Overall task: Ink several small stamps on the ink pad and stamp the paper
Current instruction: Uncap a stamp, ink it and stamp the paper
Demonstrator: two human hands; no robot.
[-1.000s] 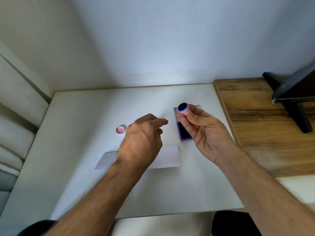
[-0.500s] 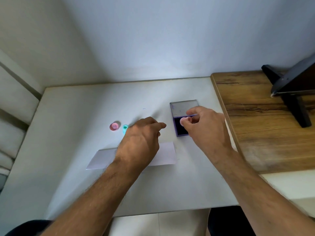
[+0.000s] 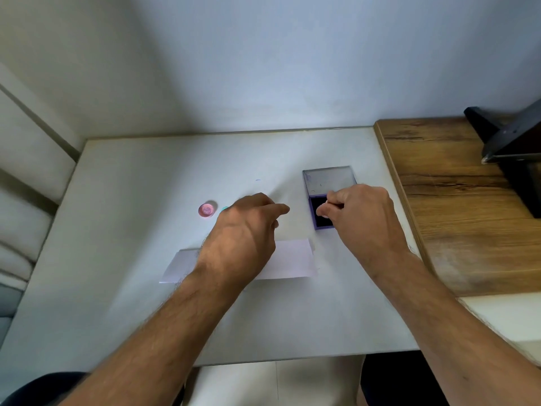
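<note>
A purple ink pad [image 3: 319, 222] lies open on the white table [image 3: 146, 183], its clear lid [image 3: 329, 180] folded back behind it. My right hand [image 3: 363, 218] is shut on a small stamp, pressing it down onto the dark pad; the stamp is almost hidden by my fingers. My left hand [image 3: 243, 235] hovers over the white strip of paper [image 3: 292, 262], fingers loosely curled and holding nothing. A pink round stamp [image 3: 207, 210] stands left of that hand, and a teal stamp [image 3: 224, 208] peeks out beside my knuckles.
A wooden desk [image 3: 456, 206] adjoins the white table on the right, carrying a black stand [image 3: 512, 148]. A wall runs close behind the table. Pale cushions [image 3: 26, 183] sit at the far left.
My right hand turned the stamp from face-up in the air down onto the ink pad. The left hand stayed over the paper. The view shifted slightly.
</note>
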